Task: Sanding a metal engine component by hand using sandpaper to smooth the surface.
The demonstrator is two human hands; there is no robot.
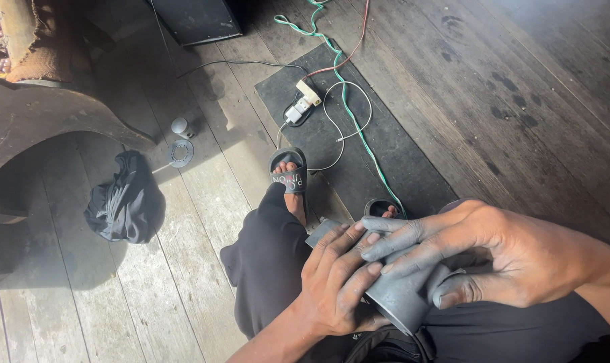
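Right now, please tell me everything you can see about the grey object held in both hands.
The grey object looks like a short, dull, dusty tube or cup with a dark round rim at its lower end, tilted over the person's lap. The left hand wraps it from the side; the right hand lies over the top, thumb pressed against it. Its material cannot be told for certain.

place: a rough home workshop
floor: worn bare wooden planks (204, 289), dark rubber mat (358, 134)
clutter: loose green cable (348, 111), plug adapter (301, 102), crumpled dark rag (125, 202)
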